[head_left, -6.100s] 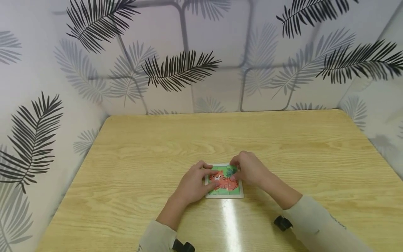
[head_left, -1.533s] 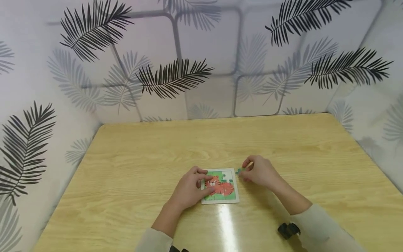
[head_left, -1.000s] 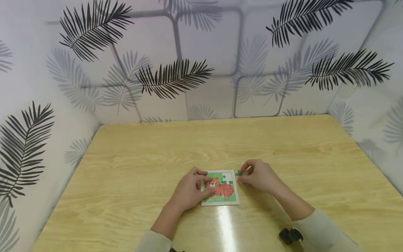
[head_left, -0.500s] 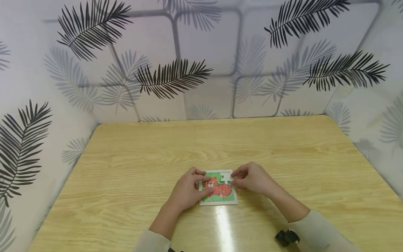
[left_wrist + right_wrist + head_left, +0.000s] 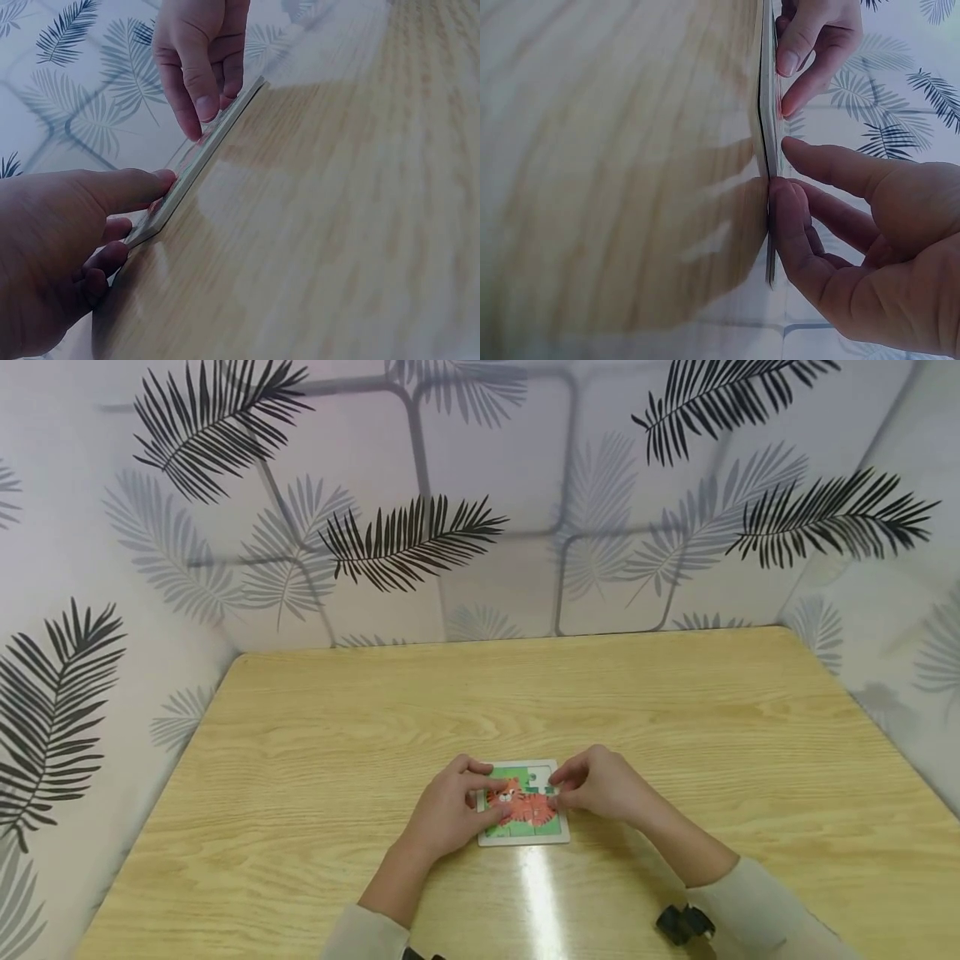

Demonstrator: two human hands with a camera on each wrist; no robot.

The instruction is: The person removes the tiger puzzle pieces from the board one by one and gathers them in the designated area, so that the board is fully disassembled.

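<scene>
A square jigsaw puzzle [image 5: 528, 814] in a white tray, showing an orange tiger on green, lies on the table; the white tray floor shows at its top right corner. My left hand [image 5: 447, 806] steadies the tray at its left side, thumb and index finger on the picture and the other fingers curled at the edge, as the left wrist view also shows. At the right edge, my right hand [image 5: 609, 785] has its thumb and fingers drawn together in a pinch. The green puzzle piece seen there earlier is hidden now by these fingers. In the right wrist view, the fingertips [image 5: 784, 202] meet the tray's edge.
The wooden table [image 5: 360, 710] extends around the puzzle, with a bright reflection in front of it. Behind and at the sides stands a pale wall covering [image 5: 502, 585] with leaf patterns. Both sleeves carry a black strap [image 5: 684, 925].
The top right piece has come out of the tray. The right hand pinched it beside the tray, then moved left to the tray's right edge. The left hand stays on the puzzle.
</scene>
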